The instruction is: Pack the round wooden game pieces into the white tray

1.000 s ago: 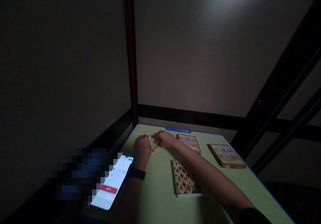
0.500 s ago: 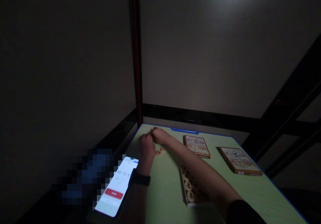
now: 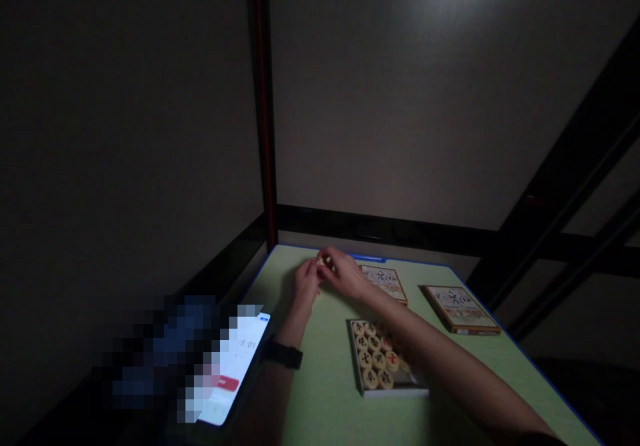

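Note:
Above the far left part of the table, my left hand (image 3: 305, 285) and my right hand (image 3: 344, 274) meet with fingers closed. Between their fingertips are pale round Chinese chess pieces (image 3: 321, 261); how many is hidden. A bit of a red-marked piece (image 3: 319, 293) shows just below the hands, mostly covered. Nearer to me is an open box (image 3: 394, 393) of round wooden chess pieces with black and red characters. Its lower right part has bare floor, and my right forearm hides the right side.
Two flat printed boxes lie on the green table (image 3: 325, 393), one behind my right forearm (image 3: 385, 283), the other farther right (image 3: 463, 309). A lit phone (image 3: 235, 366) with a timer stands left of my left wrist. Walls border the table's far side.
Both hands have lifted and moved right from the table's far left, now holding chess pieces between them. My right forearm has shifted right, uncovering more of the open box.

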Motion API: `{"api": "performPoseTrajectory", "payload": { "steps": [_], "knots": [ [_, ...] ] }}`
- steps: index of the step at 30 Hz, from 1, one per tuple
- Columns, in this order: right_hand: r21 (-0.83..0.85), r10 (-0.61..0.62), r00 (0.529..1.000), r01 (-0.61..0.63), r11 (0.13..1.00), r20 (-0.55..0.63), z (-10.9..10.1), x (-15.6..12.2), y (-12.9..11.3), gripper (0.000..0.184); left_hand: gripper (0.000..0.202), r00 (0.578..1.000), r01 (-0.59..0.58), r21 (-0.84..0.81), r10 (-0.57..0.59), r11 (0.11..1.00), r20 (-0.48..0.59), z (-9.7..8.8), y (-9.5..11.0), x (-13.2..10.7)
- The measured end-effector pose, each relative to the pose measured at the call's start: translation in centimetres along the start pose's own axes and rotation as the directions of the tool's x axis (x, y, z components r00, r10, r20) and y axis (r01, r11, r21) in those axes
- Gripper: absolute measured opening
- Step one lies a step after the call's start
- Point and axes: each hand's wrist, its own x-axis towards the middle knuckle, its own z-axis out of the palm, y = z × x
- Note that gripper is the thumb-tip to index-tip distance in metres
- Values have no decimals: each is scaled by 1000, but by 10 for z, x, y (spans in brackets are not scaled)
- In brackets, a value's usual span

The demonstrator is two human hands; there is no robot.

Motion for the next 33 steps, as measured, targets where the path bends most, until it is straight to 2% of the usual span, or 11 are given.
{"api": "performPoseTrajectory", "payload": {
  "steps": [2, 4, 6, 9, 12, 15, 21, 26, 31, 33],
  "knots": [
    [69, 12, 986, 0, 998, -168, -13, -33, 7, 18, 23, 979, 110, -388, -32, 915, 202, 16, -1, -9],
    [76, 22, 961, -1, 997, -277, -22, -65, 12, 22, 23, 935, 220, -563, -9, 797, 354, 29, 0, -22],
    [59, -5, 939, 27, 998, -343, -29, -93, 15, 25, 29, 885, 292, -596, 24, 748, 465, 37, 1, -35],
    [51, -41, 908, 68, 996, -418, -34, -124, 15, 29, 38, 832, 346, -554, 26, 757, 555, 44, 2, -50],
    [83, -15, 856, 67, 994, -517, -36, -144, 15, 27, 46, 811, 366, -466, -31, 806, 584, 50, 0, -58],
    [126, -4, 815, 95, 987, -580, -36, -153, 13, 21, 56, 809, 360, -354, -100, 863, 580, 55, -3, -61],
    [111, -111, 829, 204, 973, -548, -37, -156, 4, 24, 69, 819, 290, -218, -124, 932, 560, 60, -5, -66],
    [25, -172, 835, 216, 976, -523, -32, -156, 0, 24, 71, 850, 210, -127, -116, 969, 514, 63, -8, -70],
    [-26, -189, 838, 205, 978, -512, -30, -158, -2, 26, 74, 864, 219, -105, -143, 970, 482, 65, -5, -72],
    [-10, -177, 838, 200, 980, -516, -31, -158, -3, 26, 72, 854, 236, -130, -142, 963, 500, 63, -1, -73]
  ]
}}
